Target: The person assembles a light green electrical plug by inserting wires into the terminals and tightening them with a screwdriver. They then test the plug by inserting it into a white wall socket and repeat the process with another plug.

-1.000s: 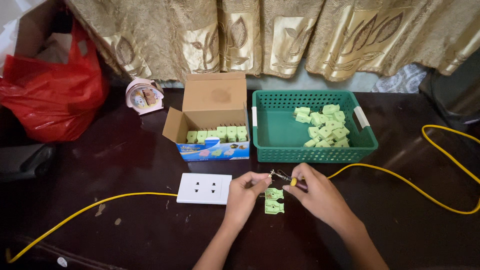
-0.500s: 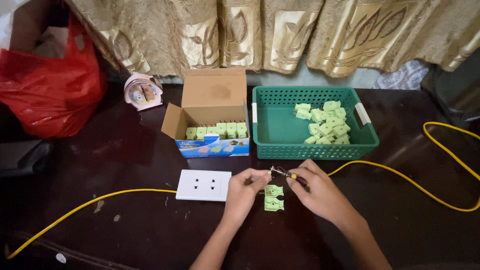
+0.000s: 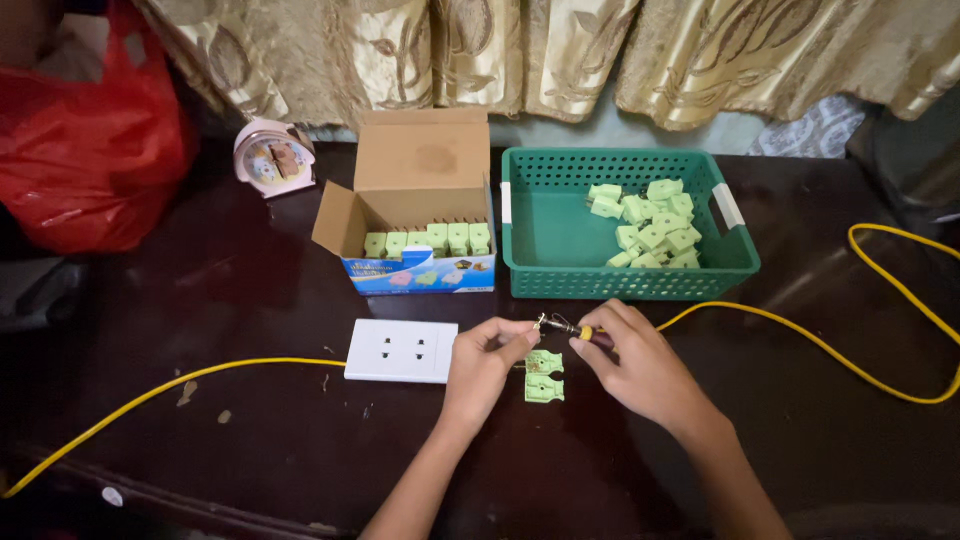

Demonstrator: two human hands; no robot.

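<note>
— Two hands are meeting over the worktop (image 3: 200,300) right now. Our left hand (image 3: 480,365) is pinching a tiny metal piece (image 3: 540,322) between thumb and forefinger, the other fingers loosely curled. Our right hand (image 3: 640,365) is closing around a small screwdriver (image 3: 585,332) with a dark and yellow handle, its tip pointing at that metal piece.

— So which step are we judging this to be?

— We are reading it as fitting a small part with the screwdriver; the piece is too small for us to tell what it is. An opened pale green plug shell (image 3: 544,376) is lying in two halves on the worktop, just below and between our hands.

— And what is the next move asking of us?

— As we are judging it, a steady pinch and a fine, well-aimed tip, since the piece is so small.

— What are we seeing in materials and shapes?

— We are looking at dark, glossy wood with a few scuffs. A flat white socket plate (image 3: 401,350) is lying just left of our left hand. A thin yellow cable (image 3: 800,335) is snaking across the worktop. Behind, a green plastic mesh basket (image 3: 530,235) is holding a loose heap of blocky green plugs (image 3: 650,222), and an open cardboard box (image 3: 420,160) is holding a neat row of the same.
</note>
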